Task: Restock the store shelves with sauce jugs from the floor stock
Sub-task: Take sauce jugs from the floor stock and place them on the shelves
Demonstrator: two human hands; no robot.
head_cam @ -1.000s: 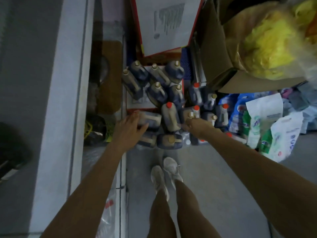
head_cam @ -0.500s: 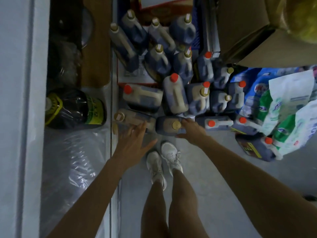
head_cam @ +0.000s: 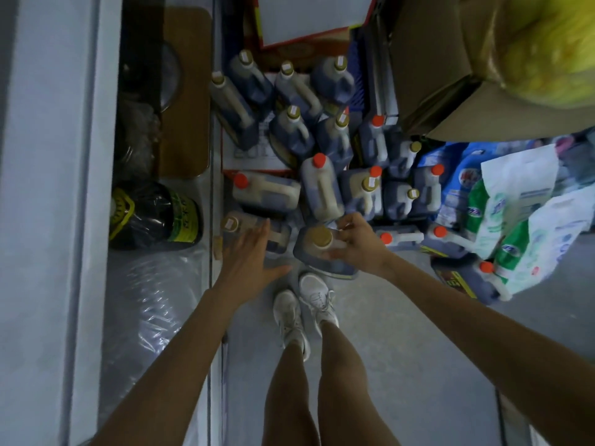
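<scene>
Several dark sauce jugs with gold or red caps stand and lie on the floor ahead of my feet. My right hand (head_cam: 357, 244) grips the handle of a gold-capped jug (head_cam: 317, 249), which is tipped upright and raised slightly above the floor. My left hand (head_cam: 248, 262) is spread with straight fingers over a gold-capped jug lying on its side (head_cam: 238, 226), holding nothing. Above that one, a red-capped jug (head_cam: 267, 191) lies on its side. The low shelf (head_cam: 154, 304) at left holds a dark jug with a yellow label (head_cam: 154, 215).
Crinkled clear plastic wrap (head_cam: 151, 313) covers the shelf floor. A cardboard box with yellow bags (head_cam: 450, 75) stands at the upper right. White and green refill bags (head_cam: 521, 220) lie at the right. My feet in white shoes (head_cam: 302, 307) stand on bare grey floor.
My right hand has closed on the gold-capped jug's handle and tipped it up off the floor. My left hand has shifted a little toward the lying jug. The view has tilted slightly.
</scene>
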